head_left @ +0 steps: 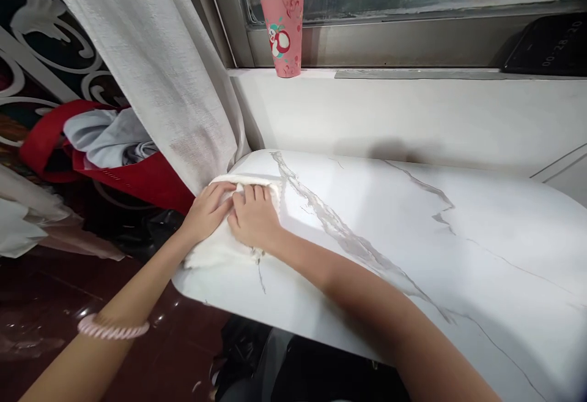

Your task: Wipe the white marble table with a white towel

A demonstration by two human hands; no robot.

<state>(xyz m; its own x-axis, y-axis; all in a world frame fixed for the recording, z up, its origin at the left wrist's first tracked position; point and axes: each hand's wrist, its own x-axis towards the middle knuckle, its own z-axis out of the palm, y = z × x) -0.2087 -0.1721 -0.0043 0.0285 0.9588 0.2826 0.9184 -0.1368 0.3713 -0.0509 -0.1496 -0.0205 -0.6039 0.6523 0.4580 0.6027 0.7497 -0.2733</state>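
A white, grey-veined worktop spreads from the centre toward 3 o'clock, 12 being away from the person. Its far edge runs along the white wall beneath the window, its rounded end lies toward 9, and its near edge slants from 8 down to 6. A pale curtain falls from 11 to that rounded end, narrowing the room there. The right forearm crosses the surface from 5 o'clock; the left forearm comes up from 7, past the rounded corner. Beyond the curtain, at 9, sits a red bag stuffed with pale fabric. From the right hand toward 3 the flat top stretches on, giving that side the most room.

The white cloth lies bunched on the worktop's rounded end, its lower corner just beside the rim. Both hands rest on it, palms down: the left hand points to 2, fingers close together; the right hand points to 12, fingers slightly bent. Their thumb sides nearly meet. I cannot tell whether either grip pinches the fabric. On the ledge stand a pink cup at 12 and a dark phone at 2. A pink coiled band circles the left forearm.
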